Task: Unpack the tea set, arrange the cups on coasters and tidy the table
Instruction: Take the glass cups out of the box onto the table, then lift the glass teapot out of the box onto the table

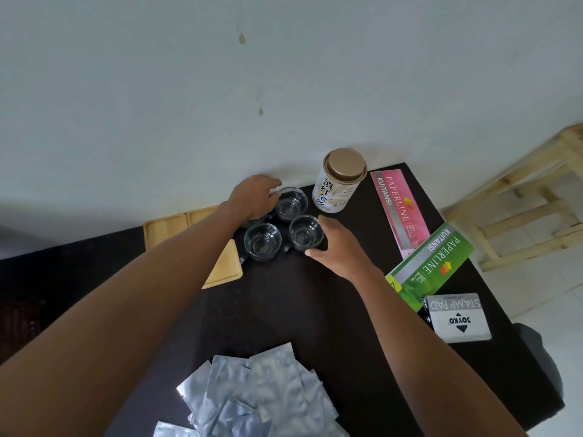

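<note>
Three clear glass cups with black handles stand close together on the black table [299,310]. My left hand [254,197] curls around the left rim of the far cup [291,203]. Under that hand a further cup [252,221] is mostly hidden. My right hand [336,244] wraps around the right-hand cup [305,232], thumb in front and fingers behind. The front-left cup [262,241] stands free, partly on a wooden coaster [224,267]. Two more wooden coasters [164,228] lie side by side at the table's far left edge.
A white tea tin [340,184] with a brown lid stands right of the cups by the wall. Pink [399,209] and green [432,263] receipt books and a stamp pad box [457,316] lie to the right. Several silver sachets [258,395] are heaped near me. A wooden stool [523,209] stands beyond the table.
</note>
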